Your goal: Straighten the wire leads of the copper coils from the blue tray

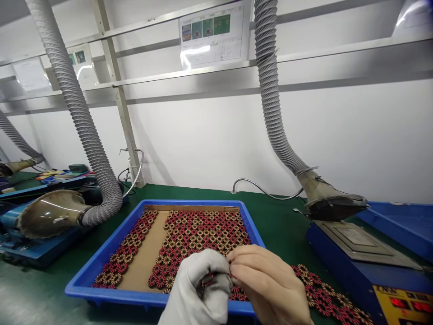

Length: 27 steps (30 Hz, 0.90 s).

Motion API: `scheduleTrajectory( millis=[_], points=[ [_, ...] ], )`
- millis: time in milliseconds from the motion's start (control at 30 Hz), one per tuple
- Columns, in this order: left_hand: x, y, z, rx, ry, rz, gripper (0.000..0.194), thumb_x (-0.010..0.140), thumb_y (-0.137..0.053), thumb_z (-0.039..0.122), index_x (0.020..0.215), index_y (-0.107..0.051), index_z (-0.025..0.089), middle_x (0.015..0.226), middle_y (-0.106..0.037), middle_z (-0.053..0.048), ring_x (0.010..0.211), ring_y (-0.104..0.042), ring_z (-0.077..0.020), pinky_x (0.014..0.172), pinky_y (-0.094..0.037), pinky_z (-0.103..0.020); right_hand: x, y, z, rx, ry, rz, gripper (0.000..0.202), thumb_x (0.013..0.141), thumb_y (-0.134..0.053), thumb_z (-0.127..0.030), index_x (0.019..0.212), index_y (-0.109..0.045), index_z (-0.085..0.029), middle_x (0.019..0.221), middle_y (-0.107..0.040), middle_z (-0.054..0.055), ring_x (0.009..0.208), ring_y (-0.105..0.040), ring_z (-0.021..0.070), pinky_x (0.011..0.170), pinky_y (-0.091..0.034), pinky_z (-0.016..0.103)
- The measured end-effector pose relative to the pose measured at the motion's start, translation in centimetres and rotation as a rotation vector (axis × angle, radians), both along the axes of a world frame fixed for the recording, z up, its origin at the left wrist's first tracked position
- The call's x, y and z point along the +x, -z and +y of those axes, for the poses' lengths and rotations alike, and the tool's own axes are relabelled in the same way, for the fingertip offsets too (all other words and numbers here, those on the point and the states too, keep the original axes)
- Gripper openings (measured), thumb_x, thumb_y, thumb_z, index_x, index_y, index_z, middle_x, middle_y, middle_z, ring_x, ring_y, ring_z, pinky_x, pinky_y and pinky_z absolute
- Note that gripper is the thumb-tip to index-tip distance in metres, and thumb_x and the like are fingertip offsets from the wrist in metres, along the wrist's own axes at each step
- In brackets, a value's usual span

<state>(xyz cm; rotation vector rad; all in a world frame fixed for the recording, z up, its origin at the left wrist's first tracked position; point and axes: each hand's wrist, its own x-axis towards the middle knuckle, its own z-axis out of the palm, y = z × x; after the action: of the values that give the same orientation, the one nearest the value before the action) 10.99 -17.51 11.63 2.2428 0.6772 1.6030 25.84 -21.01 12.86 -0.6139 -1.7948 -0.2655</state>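
My left hand [199, 289], in a white glove, is curled closed around a small wound stator [207, 280]; only a bit of its red and copper winding shows between the fingers. My bare right hand [270, 282] meets it at the glove's fingertips, thumb and fingers pinched together. Whatever lies in that pinch is hidden. Both hands are above the near edge of a blue tray [115, 295]. Inside the tray, rows of red and copper-coloured stators [203, 230] lie flat on brown cardboard, with a bare strip between a left band and the larger right group.
More stators [324, 295] lie on the green mat right of my hands, beside a blue heating unit [358, 266] with a red display. Grey extraction hoses [270, 90] hang down, one hood over that unit, another hood [50, 214] at left. A blue bin [399, 221] stands far right.
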Motion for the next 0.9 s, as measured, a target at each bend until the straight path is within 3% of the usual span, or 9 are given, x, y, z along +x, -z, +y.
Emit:
scheduleTrajectory(
  millis=[67, 133, 233, 300, 367, 467, 533, 767, 900],
  points=[
    [0.0, -0.4, -0.1, 0.176, -0.098, 0.012, 0.023, 0.072, -0.041, 0.006, 0.077, -0.053, 0.024, 0.065, -0.061, 0.003, 0.061, -0.062, -0.0136, 0.069, -0.051, -0.027, -0.2, 0.0, -0.5, -0.063, 0.063, -0.02, 0.019, 0.086, -0.051, -0.001, 0.085, -0.06, -0.018, 0.068, -0.062, 0.005, 0.067, -0.06, 0.0195, 0.061, -0.052, 0.031],
    [-0.1, -0.7, 0.2, 0.383, -0.178, 0.09, 0.02, 0.071, -0.044, 0.005, 0.075, -0.052, 0.023, 0.061, -0.057, 0.001, 0.057, -0.057, -0.0151, 0.063, -0.048, -0.029, -0.5, 0.1, -0.8, -0.311, -0.02, 0.124, 0.021, 0.09, -0.049, -0.009, 0.072, -0.052, -0.02, 0.063, -0.052, 0.002, 0.059, -0.05, 0.0155, 0.053, -0.043, 0.027],
    [-0.6, -1.0, 0.9, 0.63, -0.237, 0.227, 0.013, 0.072, -0.052, 0.009, 0.076, -0.055, 0.022, 0.056, -0.051, -0.001, 0.05, -0.045, -0.0156, 0.049, -0.036, -0.028, -0.9, 0.7, -0.3, -0.852, -0.471, 0.532, 0.033, 0.093, -0.051, -0.032, 0.064, -0.041, -0.022, 0.051, -0.033, -0.007, 0.041, -0.031, 0.009, 0.038, -0.028, 0.02],
    [-0.7, -0.9, 1.2, 0.673, -0.231, 0.245, 0.011, 0.073, -0.055, 0.01, 0.077, -0.056, 0.021, 0.055, -0.05, -0.001, 0.05, -0.042, -0.0156, 0.047, -0.032, -0.028, -0.8, 1.0, 0.3, -1.02, -0.719, 0.677, 0.038, 0.092, -0.051, -0.041, 0.061, -0.037, -0.024, 0.042, -0.021, -0.012, 0.03, -0.021, 0.0069, 0.03, -0.019, 0.019],
    [-0.6, -0.7, 1.3, 0.575, -0.171, 0.199, 0.016, 0.072, -0.052, 0.006, 0.075, -0.053, 0.022, 0.056, -0.048, 0.0, 0.05, -0.04, -0.014, 0.048, -0.032, -0.027, -0.4, 1.1, 0.6, -0.978, -0.757, 0.709, 0.04, 0.092, -0.052, -0.043, 0.059, -0.04, -0.023, 0.039, -0.023, -0.012, 0.028, -0.024, 0.0074, 0.031, -0.022, 0.019],
    [-0.1, -0.3, 0.8, 0.292, -0.067, 0.054, 0.022, 0.072, -0.045, 0.002, 0.076, -0.051, 0.023, 0.06, -0.052, 0.001, 0.054, -0.048, -0.0129, 0.052, -0.038, -0.024, 0.2, 0.9, 0.3, -0.768, -0.54, 0.601, 0.025, 0.092, -0.06, -0.031, 0.071, -0.061, -0.017, 0.059, -0.054, 0.0, 0.056, -0.051, 0.013, 0.054, -0.042, 0.023],
    [0.2, -0.1, 0.3, 0.145, -0.033, -0.031, 0.022, 0.074, -0.043, 0.005, 0.079, -0.054, 0.024, 0.065, -0.06, 0.001, 0.061, -0.057, -0.0137, 0.059, -0.044, -0.025, 0.4, 0.7, 0.1, -0.601, -0.391, 0.42, 0.006, 0.092, -0.061, -0.019, 0.091, -0.068, -0.019, 0.08, -0.064, 0.006, 0.075, -0.058, 0.0183, 0.068, -0.047, 0.029],
    [-0.2, -1.2, 0.0, -0.435, 0.314, -0.093, 0.013, 0.07, -0.049, 0.013, 0.064, -0.058, 0.019, 0.055, -0.056, 0.003, 0.049, -0.048, -0.0092, 0.05, -0.04, -0.019, 0.2, 0.5, 0.6, -0.328, -0.375, 0.214, 0.022, 0.094, -0.056, -0.012, 0.106, -0.067, -0.026, 0.075, -0.066, 0.004, 0.07, -0.059, 0.0195, 0.065, -0.05, 0.033],
    [-0.3, -1.5, 0.4, -0.608, 0.457, -0.049, 0.009, 0.068, -0.05, 0.013, 0.066, -0.057, 0.019, 0.057, -0.056, 0.002, 0.051, -0.05, -0.0094, 0.051, -0.041, -0.019, 0.1, 0.4, 0.3, -0.272, -0.331, 0.175, 0.021, 0.096, -0.052, -0.013, 0.103, -0.067, -0.025, 0.07, -0.065, 0.004, 0.066, -0.058, 0.0191, 0.06, -0.048, 0.031]
  ],
)
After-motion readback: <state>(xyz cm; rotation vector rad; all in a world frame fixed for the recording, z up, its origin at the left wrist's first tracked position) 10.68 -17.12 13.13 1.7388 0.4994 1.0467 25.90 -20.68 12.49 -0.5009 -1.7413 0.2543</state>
